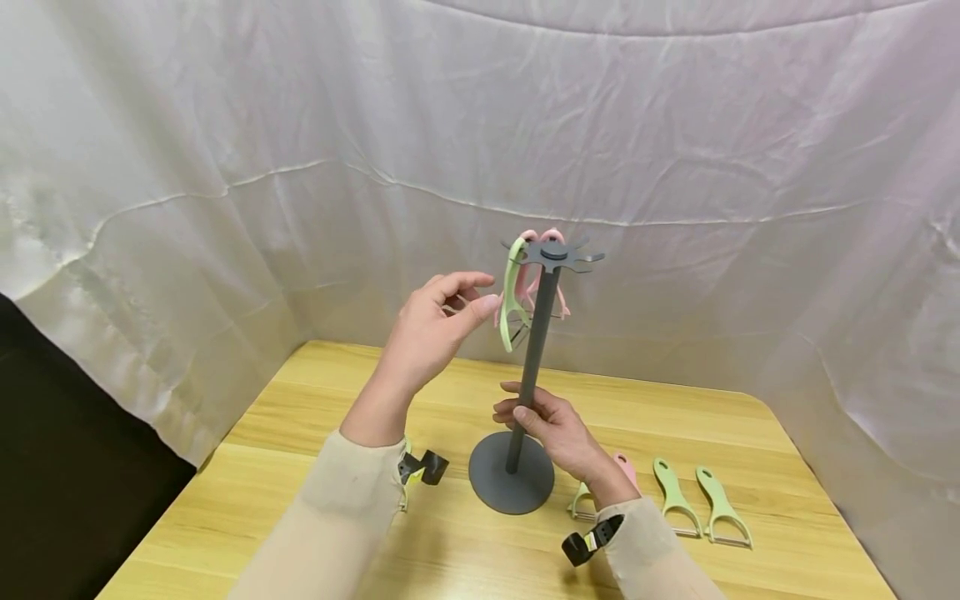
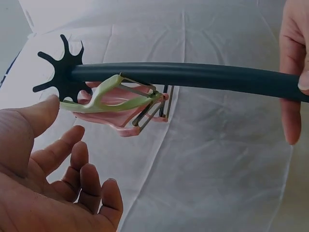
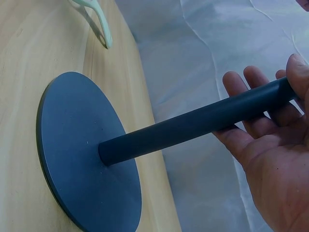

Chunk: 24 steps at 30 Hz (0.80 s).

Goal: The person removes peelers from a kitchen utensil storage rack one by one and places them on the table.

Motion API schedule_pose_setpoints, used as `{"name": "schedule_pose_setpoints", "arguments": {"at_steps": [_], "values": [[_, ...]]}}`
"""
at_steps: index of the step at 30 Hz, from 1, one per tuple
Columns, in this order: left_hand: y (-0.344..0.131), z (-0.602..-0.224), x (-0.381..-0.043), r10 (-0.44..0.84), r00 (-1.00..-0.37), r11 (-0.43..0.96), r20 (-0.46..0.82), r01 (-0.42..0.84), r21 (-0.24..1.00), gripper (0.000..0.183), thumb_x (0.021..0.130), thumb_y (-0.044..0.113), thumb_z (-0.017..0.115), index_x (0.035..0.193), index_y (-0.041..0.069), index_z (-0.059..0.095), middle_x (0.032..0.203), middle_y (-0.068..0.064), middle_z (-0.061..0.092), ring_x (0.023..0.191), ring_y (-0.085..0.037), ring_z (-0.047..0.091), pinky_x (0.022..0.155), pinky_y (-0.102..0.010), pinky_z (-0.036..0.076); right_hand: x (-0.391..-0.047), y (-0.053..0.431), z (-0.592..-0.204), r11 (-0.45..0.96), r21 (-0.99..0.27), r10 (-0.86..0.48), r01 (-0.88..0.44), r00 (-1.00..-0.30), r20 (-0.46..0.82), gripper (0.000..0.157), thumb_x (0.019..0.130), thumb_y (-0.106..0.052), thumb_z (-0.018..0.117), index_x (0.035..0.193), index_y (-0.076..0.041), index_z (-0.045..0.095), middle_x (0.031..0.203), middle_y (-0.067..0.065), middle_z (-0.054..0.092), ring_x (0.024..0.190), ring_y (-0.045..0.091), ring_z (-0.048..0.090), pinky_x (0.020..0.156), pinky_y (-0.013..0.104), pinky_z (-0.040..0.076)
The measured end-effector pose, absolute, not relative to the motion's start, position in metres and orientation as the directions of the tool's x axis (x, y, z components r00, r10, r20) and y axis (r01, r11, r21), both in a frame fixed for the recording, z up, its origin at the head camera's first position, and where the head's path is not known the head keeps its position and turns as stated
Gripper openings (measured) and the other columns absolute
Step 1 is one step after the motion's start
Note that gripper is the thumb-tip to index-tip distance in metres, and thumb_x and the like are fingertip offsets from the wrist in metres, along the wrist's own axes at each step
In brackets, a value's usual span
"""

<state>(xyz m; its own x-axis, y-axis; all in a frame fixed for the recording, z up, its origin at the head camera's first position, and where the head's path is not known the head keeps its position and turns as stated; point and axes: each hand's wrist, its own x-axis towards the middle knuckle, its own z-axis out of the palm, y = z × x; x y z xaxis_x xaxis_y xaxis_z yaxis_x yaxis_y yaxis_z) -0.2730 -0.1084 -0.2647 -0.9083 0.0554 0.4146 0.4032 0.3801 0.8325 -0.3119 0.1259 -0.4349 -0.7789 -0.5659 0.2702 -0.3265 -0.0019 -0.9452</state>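
A dark grey stand with a slim pole [image 1: 540,333], a round base [image 1: 512,496] and a pronged top [image 2: 63,70] stands on the table. From its prongs hang a green peeler [image 1: 511,283] and two pink peelers [image 2: 126,131], bunched on the left side. Beside the green peeler is my left hand [image 1: 431,329], its thumb tip right by the top of the handle. The other left fingers are loosely bent, apart from the peeler. My right hand [image 1: 561,432] holds the pole low down, thumb on the near side and fingers behind it.
On the table's right lie a green peeler [image 1: 670,487], another green peeler [image 1: 718,498] and a pink peeler [image 1: 624,467], partly behind my right wrist, with a further green peeler [image 1: 582,502] beside it. One more is mostly hidden under my left wrist. Pale curtains surround the table [image 1: 300,417].
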Motion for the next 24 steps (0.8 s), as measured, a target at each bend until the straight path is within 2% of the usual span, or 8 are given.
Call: {"name": "schedule_pose_setpoints", "arguments": {"at_steps": [14, 24], "values": [[-0.095, -0.261, -0.288, 0.124, -0.917, 0.366, 0.379, 0.397, 0.841, 0.046, 0.102, 0.044, 0.069, 0.141, 0.019, 0.068, 0.119, -0.002, 0.064, 0.108, -0.021, 0.061, 0.087, -0.041, 0.052, -0.313, 0.128, -0.435, -0.013, -0.946, -0.571, -0.323, -0.775, 0.272, 0.043, 0.112, -0.015, 0.053, 0.153, -0.005, 0.051, 0.134, 0.031, 0.065, 0.123, 0.03, 0.07, 0.108, 0.044, 0.055], [-0.091, -0.261, -0.291, 0.154, -0.921, 0.292, 0.359, 0.389, 0.874, 0.044, 0.104, 0.041, 0.068, 0.141, 0.017, 0.068, 0.115, -0.003, 0.063, 0.104, -0.023, 0.061, 0.085, -0.04, 0.049, -0.314, 0.128, -0.435, -0.009, -0.95, -0.571, -0.311, -0.779, 0.26, 0.042, 0.112, -0.016, 0.053, 0.153, -0.006, 0.051, 0.134, 0.031, 0.064, 0.123, 0.031, 0.07, 0.109, 0.042, 0.055]]}}
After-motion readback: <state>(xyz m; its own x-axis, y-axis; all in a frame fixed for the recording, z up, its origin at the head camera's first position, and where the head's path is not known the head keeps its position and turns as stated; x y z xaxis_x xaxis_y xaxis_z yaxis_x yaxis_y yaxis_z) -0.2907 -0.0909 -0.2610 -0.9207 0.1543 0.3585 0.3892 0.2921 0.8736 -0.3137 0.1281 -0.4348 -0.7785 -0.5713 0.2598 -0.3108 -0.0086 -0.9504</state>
